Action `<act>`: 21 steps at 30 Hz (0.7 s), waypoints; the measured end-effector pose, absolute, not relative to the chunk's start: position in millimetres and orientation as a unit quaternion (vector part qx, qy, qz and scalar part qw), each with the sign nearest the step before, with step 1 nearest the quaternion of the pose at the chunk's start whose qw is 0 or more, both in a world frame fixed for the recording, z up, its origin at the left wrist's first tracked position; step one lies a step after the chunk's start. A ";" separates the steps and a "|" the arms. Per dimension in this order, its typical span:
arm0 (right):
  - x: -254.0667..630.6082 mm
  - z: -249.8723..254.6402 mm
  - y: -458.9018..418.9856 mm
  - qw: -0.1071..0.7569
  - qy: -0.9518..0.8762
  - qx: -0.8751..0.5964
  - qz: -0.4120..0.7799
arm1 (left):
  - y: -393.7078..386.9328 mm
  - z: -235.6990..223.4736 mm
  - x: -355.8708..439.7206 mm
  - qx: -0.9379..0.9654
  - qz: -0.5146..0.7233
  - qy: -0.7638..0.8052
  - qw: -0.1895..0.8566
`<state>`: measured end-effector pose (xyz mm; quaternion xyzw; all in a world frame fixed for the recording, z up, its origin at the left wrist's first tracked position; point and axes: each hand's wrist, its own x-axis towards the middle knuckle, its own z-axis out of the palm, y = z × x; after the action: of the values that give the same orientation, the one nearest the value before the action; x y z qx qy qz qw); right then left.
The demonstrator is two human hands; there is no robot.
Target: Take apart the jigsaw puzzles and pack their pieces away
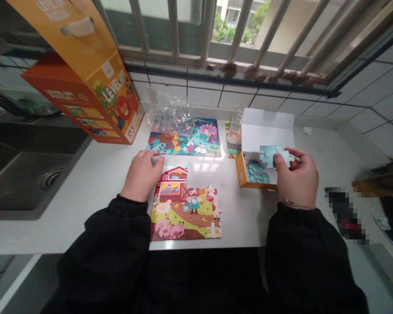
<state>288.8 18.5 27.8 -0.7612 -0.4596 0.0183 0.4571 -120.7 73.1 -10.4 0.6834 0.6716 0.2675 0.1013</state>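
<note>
A partly built farm jigsaw lies on the white counter in front of me. My left hand rests on its upper left corner, fingers curled and pressing down on the pieces. My right hand is closed on pale blue puzzle pieces, held face down over a small orange box with its white lid open. More face-down pieces lie inside the box.
A finished colourful jigsaw lies further back with a crumpled clear bag on it. A large orange puzzle carton leans at the left, above a sink. Tiled wall and barred window are behind. Dark items sit at the right edge.
</note>
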 end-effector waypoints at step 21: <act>223.3 35.2 19.1 0.359 -0.711 -0.605 -0.023 | 75.4 -27.3 -129.2 0.762 0.229 0.587 0.149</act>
<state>223.3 19.1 35.2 -0.6045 -0.7108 -0.0227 0.3589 -129.2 75.4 -27.3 0.7620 0.5869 0.2292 0.1494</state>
